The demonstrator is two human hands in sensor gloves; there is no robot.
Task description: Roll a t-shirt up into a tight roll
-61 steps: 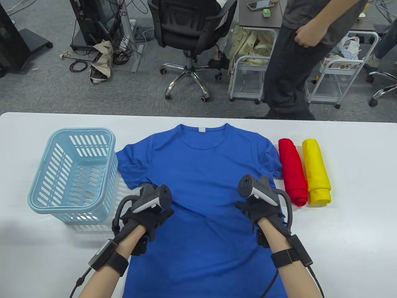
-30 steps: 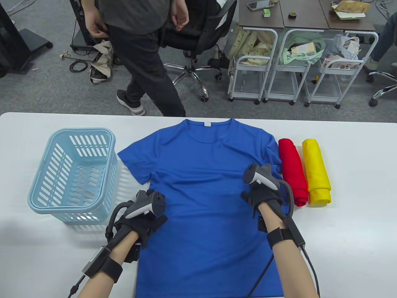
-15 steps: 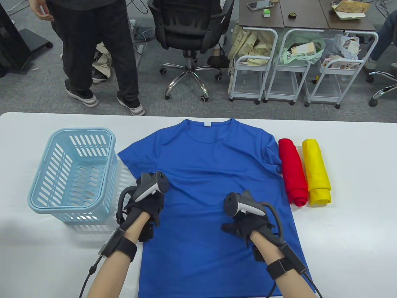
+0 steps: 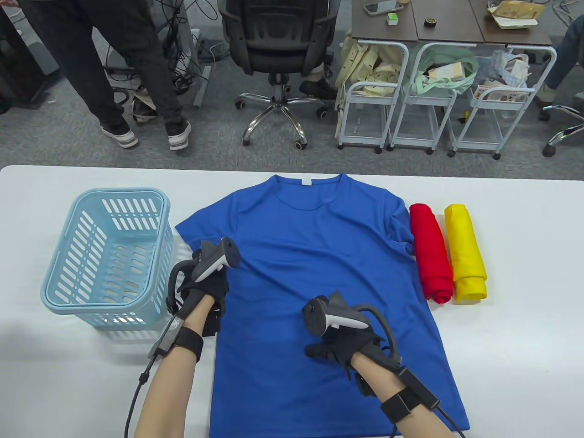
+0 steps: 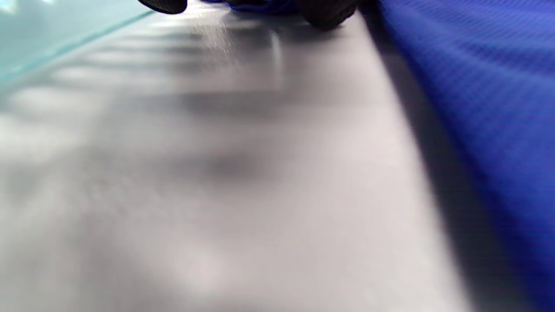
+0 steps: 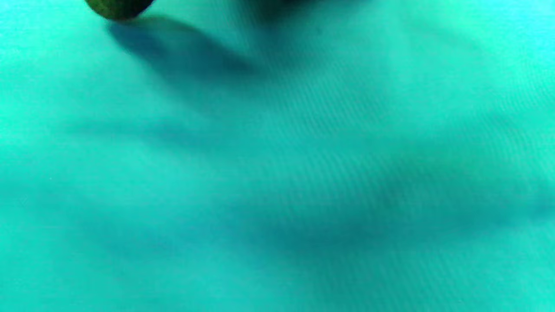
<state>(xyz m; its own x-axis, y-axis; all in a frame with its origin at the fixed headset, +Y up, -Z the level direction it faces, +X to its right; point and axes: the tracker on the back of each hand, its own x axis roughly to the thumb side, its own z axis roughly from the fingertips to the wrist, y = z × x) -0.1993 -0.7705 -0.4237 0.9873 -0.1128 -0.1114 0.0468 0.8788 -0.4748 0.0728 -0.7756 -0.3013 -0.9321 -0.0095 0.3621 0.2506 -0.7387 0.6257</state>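
— Start from the table view. What lies on it?

— A blue t-shirt (image 4: 319,283) of fine knit cloth, spread flat on the smooth white table (image 4: 511,328), neck to the far edge, hem toward the person. It is not rolled at all. On its left stands a pale blue plastic basket (image 4: 59,292) with slotted walls and rounded corners. On its right lie a red roll (image 4: 431,253) and a yellow roll (image 4: 465,253) of cloth, side by side and touching, the red one just beside the shirt's sleeve.

— And the hands?

— The left hand (image 4: 207,287) in a black glove sits at the shirt's left edge, under the sleeve. The right hand (image 4: 344,346) rests on the lower middle of the shirt, fingers spread loosely toward the left, gripping nothing that I can see.

— The left wrist view?

— Blurred. Dark fingertips (image 5: 327,15) at the top edge press down where the blue cloth meets the white tabletop; a bit of blue seems caught under them, but whether they pinch it I cannot tell. The basket's pale wall shows at upper left.

— The right wrist view?

— Only cloth, tinted teal there, with a faint ribbed weave and soft ripples. One dark fingertip (image 6: 117,8) touches it at the top.
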